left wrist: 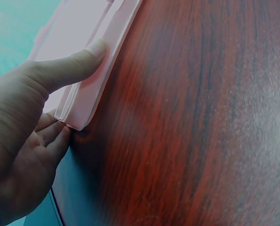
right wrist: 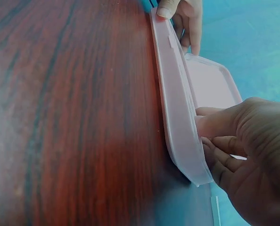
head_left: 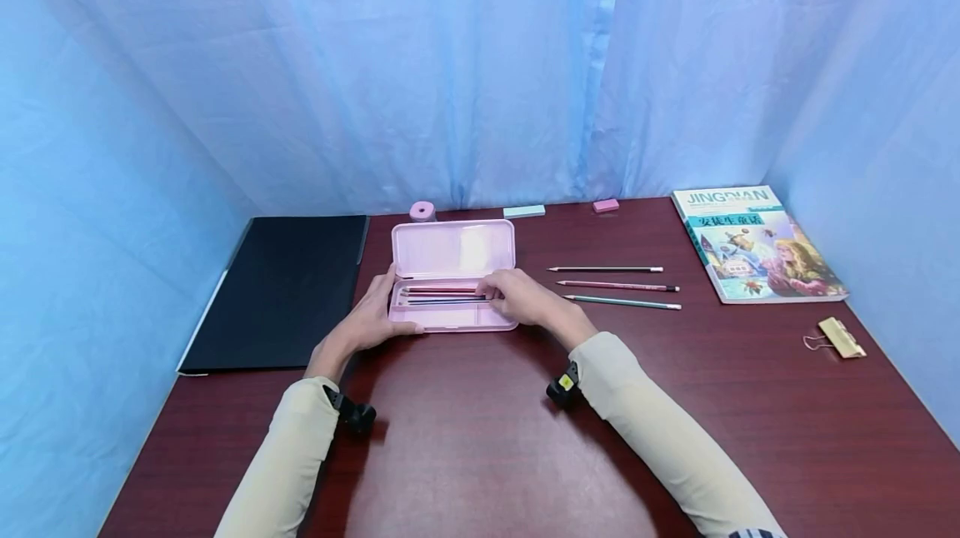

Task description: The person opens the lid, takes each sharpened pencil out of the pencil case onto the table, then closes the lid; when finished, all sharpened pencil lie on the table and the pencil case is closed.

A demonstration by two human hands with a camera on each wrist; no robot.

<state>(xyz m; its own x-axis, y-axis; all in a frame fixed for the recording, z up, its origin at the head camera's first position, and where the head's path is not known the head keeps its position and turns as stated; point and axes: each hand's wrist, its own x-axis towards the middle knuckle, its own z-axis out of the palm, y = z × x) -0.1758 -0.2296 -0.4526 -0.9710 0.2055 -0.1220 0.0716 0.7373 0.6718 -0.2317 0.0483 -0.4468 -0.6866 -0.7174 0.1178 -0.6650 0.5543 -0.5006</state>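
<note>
A pink pencil case (head_left: 442, 317) lies with its lid (head_left: 427, 251) tipped back, several pencils (head_left: 442, 291) in its rear compartment. My left hand (head_left: 372, 313) holds the case's left end, thumb along the front wall and fingers behind the corner; the left wrist view shows this hand (left wrist: 31, 113) too. Over the right part of the case, my right hand (head_left: 521, 296) reaches in with curled fingers and pinches the right end of a pencil. In the right wrist view the case's wall (right wrist: 177, 108) hides the fingertips of this hand (right wrist: 253, 146).
Right of the case lie a black pencil (head_left: 607, 269), a red pencil (head_left: 618, 285) and a green pencil (head_left: 622, 301). Behind are a pink roll (head_left: 422, 211), a pale green block (head_left: 523, 211) and a pink eraser (head_left: 606, 206). A black folder (head_left: 281, 292), book (head_left: 757, 246) and gold binder clip (head_left: 842, 338) flank them.
</note>
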